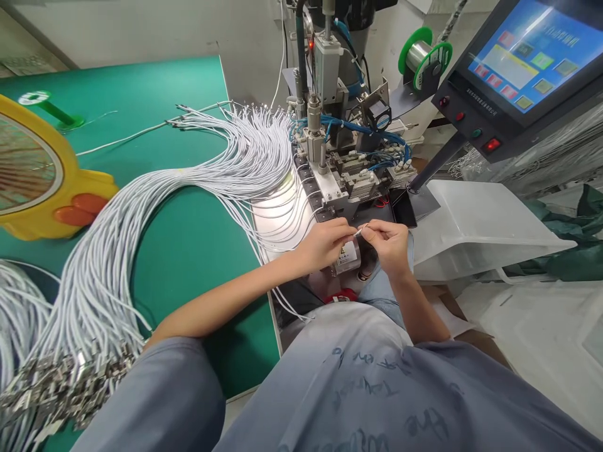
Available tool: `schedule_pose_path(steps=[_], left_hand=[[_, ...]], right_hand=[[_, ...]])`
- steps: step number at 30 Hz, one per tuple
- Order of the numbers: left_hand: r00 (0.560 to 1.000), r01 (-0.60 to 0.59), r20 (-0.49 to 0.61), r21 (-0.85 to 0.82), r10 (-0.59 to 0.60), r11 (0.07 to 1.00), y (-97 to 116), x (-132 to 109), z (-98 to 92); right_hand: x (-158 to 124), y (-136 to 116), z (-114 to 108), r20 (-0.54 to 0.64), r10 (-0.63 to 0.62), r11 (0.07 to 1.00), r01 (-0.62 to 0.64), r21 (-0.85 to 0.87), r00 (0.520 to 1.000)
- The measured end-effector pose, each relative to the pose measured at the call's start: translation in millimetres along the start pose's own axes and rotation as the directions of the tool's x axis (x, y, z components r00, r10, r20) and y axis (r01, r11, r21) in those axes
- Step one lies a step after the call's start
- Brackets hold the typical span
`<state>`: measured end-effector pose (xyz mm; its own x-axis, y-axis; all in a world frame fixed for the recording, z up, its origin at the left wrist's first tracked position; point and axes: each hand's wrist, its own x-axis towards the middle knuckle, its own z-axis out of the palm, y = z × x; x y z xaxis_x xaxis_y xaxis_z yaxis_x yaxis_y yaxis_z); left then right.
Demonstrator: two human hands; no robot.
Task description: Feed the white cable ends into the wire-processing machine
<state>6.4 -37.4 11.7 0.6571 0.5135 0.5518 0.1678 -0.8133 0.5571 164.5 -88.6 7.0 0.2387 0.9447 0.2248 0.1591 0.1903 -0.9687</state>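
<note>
My left hand (325, 242) and my right hand (389, 242) meet in front of a small soldering machine (343, 163), both pinching the stripped end of one thin white wire (360, 231) between their fingertips. The wire belongs to a large bundle of white cables (188, 188) that sweeps across the green mat (188, 251) to metal connectors (70, 383) at the lower left. A clear guard with a yellow warning sticker (347, 254) sits just under my hands.
A touchscreen control box (518, 69) with red and green buttons stands at the upper right. A green solder spool (421, 56) is mounted behind the machine. A white plastic tray (475, 226) lies to the right. A yellow fan (42, 176) rests at the left.
</note>
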Motion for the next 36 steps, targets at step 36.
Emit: schedule_pose_path(steps=[36], left_hand=[[0.811,0.187,0.385,0.541,-0.440,0.820,-35,4,-0.7]], right_hand=[[45,72,15,0.161,0.294,0.955,-0.296,-0.016,0.942]])
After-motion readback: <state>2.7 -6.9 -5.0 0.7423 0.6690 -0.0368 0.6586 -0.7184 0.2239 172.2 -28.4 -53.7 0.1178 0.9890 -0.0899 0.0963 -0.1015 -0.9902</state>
